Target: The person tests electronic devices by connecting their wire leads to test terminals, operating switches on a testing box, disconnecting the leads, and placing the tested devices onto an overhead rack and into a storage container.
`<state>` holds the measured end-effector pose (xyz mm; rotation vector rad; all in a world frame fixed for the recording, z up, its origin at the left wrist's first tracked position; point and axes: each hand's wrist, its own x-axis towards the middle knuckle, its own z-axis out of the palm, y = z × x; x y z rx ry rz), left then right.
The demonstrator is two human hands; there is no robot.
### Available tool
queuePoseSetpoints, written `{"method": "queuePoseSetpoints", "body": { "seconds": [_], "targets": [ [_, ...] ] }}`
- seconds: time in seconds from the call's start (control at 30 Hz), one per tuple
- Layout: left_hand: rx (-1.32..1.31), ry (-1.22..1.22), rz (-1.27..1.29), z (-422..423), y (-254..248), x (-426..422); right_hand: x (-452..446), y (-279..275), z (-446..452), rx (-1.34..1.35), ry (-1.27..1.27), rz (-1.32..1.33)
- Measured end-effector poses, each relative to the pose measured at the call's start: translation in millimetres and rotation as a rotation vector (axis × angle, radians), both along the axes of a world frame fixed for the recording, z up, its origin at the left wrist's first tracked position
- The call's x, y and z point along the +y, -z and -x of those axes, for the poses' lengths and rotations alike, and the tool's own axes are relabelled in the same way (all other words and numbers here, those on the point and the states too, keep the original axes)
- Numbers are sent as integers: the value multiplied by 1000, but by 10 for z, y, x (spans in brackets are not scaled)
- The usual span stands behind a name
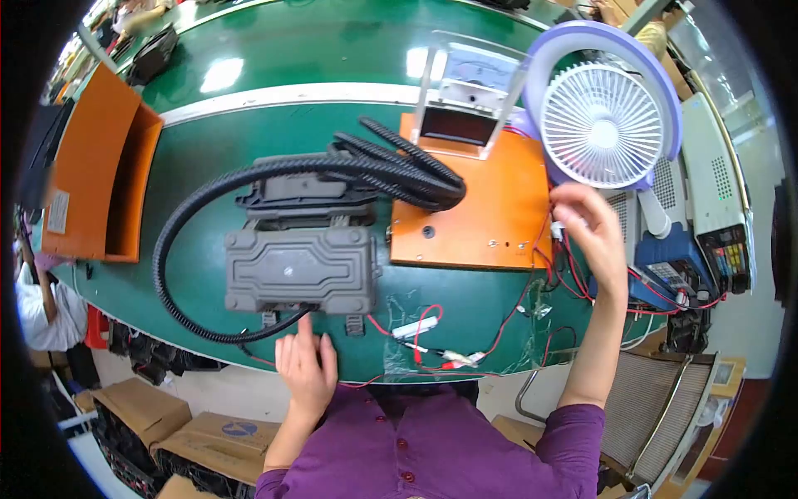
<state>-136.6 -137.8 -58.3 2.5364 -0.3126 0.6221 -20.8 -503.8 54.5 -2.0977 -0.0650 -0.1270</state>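
My left hand (306,370) is at the front of a closed grey plastic case (301,270). Its index finger points up to the case's front edge, beside the end of a black corrugated cable (170,249); the thumb stands apart. My right hand (592,229) is at the right side of an orange metal box (486,212), fingers bent and a little apart. Near its fingertips are red wires and a white connector (557,230); nothing shows clearly in its grip. The cable loops from the case over to a coil resting on the orange box.
A clear-framed meter (470,91) stands on the orange box. Behind it is a purple-and-white fan (603,125). A second grey case (303,195) lies behind the first. Red leads with clips (457,362) run along the front edge. An orange housing (104,166) stands left.
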Motion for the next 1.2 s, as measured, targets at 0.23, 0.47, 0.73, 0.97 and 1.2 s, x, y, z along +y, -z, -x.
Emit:
{"method": "queuePoseSetpoints", "body": {
  "seconds": [0.23, 0.47, 0.73, 0.97, 1.2],
  "targets": [
    [-21, 12, -28, -20, -11, -32, 36, 175, 225, -19, -185, 205],
    [-18, 2, -32, -11, -12, -20, 94, 236, 74, -169, -204, 336],
    [-17, -8, -69, -2, -1, -16, 126, 252, 49, -295, -238, 387],
    [-24, -5, -75, -12, -8, -23, 132, 263, 61, -142, -218, 214],
    [-5, 3, -49, -3, 2, -14, 103, 278, 111, -199, -300, 246]
  ]
}}
